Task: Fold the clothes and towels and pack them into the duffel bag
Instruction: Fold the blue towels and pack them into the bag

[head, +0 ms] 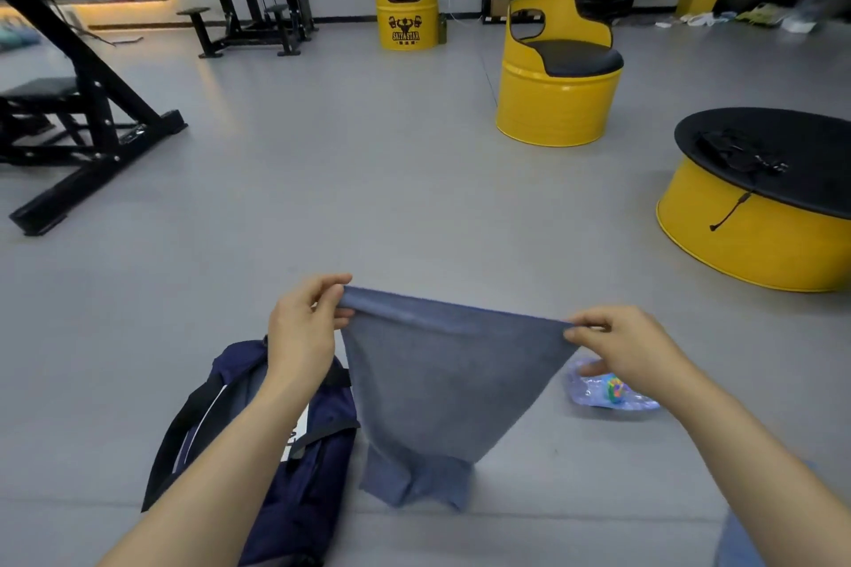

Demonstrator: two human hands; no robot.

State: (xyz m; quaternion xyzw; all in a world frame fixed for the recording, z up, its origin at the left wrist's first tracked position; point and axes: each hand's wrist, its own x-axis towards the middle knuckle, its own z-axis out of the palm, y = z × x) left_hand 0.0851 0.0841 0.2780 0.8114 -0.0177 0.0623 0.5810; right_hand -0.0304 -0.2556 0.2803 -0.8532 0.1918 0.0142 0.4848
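Duffel bag (pixel 299 488): navy, lying nearest. Towel (pixel 442 382): grey-blue, hanging just right of the bag, lower end crumpled beside it. Left hand (pixel 301 331), right hand (pixel 621 345): each pinches one top corner, holding the edge taut, likely to square it for folding. Plastic packet (pixel 608 391): farther right of the bag.

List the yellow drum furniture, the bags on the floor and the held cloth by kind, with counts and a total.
Yellow drum chairs: 2
Yellow drum table: 1
Duffel bag: 1
Plastic bag: 1
Towel, pinched by left hand and right hand: 1
Total: 6
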